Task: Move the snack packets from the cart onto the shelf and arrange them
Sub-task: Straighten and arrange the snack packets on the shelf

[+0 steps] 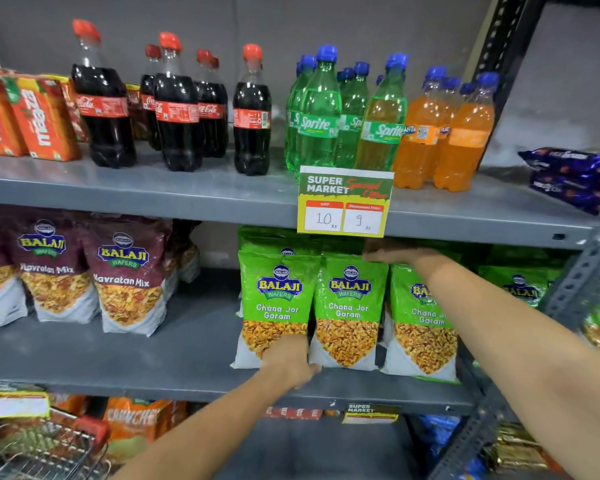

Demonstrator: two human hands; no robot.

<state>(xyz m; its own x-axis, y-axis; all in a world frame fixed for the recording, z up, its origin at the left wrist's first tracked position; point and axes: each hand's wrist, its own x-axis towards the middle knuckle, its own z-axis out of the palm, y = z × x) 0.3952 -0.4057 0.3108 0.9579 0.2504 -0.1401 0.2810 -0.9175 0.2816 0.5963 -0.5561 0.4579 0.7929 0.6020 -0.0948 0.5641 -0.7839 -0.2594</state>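
Both hands [293, 367] [393, 252] grip 2 green packets [277, 306] [348, 306].

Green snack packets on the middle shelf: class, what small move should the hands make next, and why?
Probably nudge the left green packet rightward and stand it square. The left hand is at its bottom corner, the right hand rests on the middle packet's top, and the front row looks slightly uneven along the shelf edge.
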